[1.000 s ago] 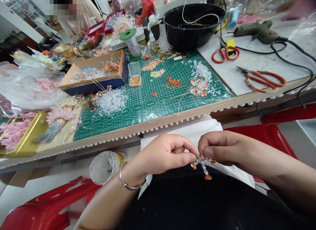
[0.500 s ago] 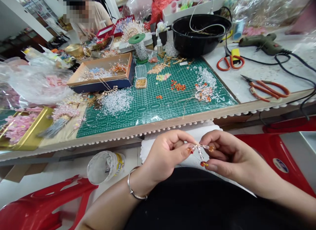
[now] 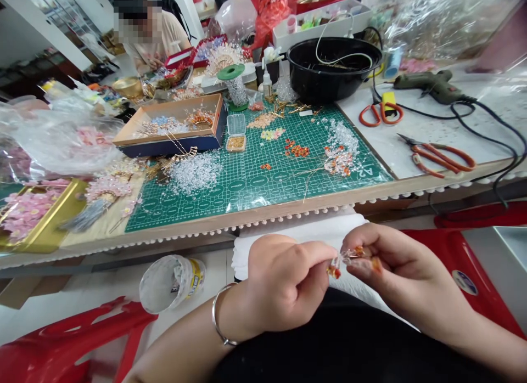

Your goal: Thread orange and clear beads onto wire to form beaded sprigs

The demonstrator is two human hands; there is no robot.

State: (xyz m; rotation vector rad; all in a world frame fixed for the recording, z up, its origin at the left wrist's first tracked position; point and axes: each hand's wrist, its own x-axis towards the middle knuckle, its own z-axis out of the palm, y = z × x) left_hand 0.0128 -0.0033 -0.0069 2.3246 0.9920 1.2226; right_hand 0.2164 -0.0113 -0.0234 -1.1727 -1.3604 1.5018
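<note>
Above my lap, past the table's front edge, I hold a small beaded spray (image 3: 349, 255) of transparent beads with orange-red tips. My left hand (image 3: 286, 281) is closed, back upward, its forefinger and thumb pinching the spray's left side; one orange-red tip hangs just below the fingertips. My right hand (image 3: 397, 270) pinches the other side between thumb and fingers, with more orange tips, partly blurred, by its fingertips. On the green cutting mat (image 3: 251, 193) lie a bunch of similar beaded sprays (image 3: 338, 161), loose orange-red beads (image 3: 297, 149) and a heap of transparent beads (image 3: 195, 172).
Red-handled pliers (image 3: 438, 155), scissors (image 3: 381, 114) and a glue gun (image 3: 432, 85) lie at the right. A black basin (image 3: 331, 70), a wire spool (image 3: 236, 89) and a cardboard box (image 3: 168, 128) stand behind. Another person (image 3: 164, 37) sits across. A bucket (image 3: 164, 284) stands below.
My left hand has rolled over so its back faces up, its fingers curled tighter. The spray has turned between my hands, and its orange-red tips now sit differently.
</note>
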